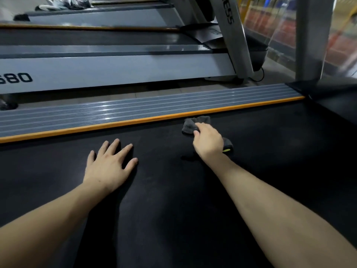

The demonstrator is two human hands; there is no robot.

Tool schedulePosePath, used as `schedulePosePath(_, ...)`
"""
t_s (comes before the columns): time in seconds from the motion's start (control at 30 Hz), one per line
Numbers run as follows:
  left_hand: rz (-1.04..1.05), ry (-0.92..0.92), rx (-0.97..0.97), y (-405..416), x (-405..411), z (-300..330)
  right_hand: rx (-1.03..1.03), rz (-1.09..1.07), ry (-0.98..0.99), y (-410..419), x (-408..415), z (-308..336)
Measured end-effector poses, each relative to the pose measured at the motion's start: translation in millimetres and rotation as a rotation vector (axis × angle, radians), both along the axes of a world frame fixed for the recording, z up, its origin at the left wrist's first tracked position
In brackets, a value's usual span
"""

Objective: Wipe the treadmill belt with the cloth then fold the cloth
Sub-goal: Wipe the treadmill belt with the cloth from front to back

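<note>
Your right hand [208, 141] presses down on the cloth [195, 125], fingers curled over it, near the belt's [173, 200] orange far edge. The cloth's length runs under that palm; your left hand [110, 167] lies flat, empty, well apart.

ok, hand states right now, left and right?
Left hand: open, flat on the belt, holding nothing.
Right hand: pressed on the dark cloth; grip cannot be told.

Gym floor: 3 treadmills side by side (nearest belt [173, 190] black, orange-edged), neighbour [116, 72] marked "680".
</note>
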State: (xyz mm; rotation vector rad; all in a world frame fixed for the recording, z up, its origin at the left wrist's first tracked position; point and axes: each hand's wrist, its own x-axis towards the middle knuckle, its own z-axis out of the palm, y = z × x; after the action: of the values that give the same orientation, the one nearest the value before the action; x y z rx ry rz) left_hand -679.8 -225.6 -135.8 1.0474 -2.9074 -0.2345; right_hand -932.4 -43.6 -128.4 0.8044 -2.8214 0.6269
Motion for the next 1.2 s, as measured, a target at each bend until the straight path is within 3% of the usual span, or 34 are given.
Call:
schedulePosePath(0.1, 0.045, 0.032, -0.013, -9, 25, -4, -0.107, 0.06, 0.005, -31, 40, -4)
schedulePosePath(0.27, 0.069, 0.013, -0.02, -13, 48, -8, -0.142, 0.387, 0.05, -106, 123, -15)
schedulePosePath(0.4, 0.091, 0.074, -0.035, -8, 49, -10, -0.108, 0.483, 0.038, -95, 104, -13)
schedulePosePath(0.47, 0.093, 0.098, -0.04, -9, 49, -10, -0.127, 0.392, 0.083, -67, 61, -13)
schedulePosePath(0.6, 0.114, 0.135, -0.048, -8, 48, -10, -0.054, -0.058, 0.012, 0, -6, -11)
schedulePosePath(0.7, 0.14, 0.144, -0.042, -7, 47, -9, -0.079, -0.211, 0.013, -29, 19, -9)
schedulePosePath(0.77, 0.163, 0.141, -0.046, -7, 48, -8, -0.106, -0.133, 0.007, -71, 60, -7)
schedulePosePath(0.9, 0.201, 0.124, -0.032, -8, 47, -9, -0.123, 0.341, 0.056, -126, 136, -9)
schedulePosePath(1.0, 0.192, 0.117, -0.035, -8, 47, -9, -0.07, 0.53, 0.12, -103, 102, -8)
schedulePosePath(1.1, 0.194, 0.119, -0.036, -9, 48, -9, -0.023, 0.285, 0.203, -44, 23, -6)
schedulePosePath(1.2, 0.187, 0.11, -0.033, -8, 45, -9, -0.049, -0.081, 0.066, 5, -12, -3)
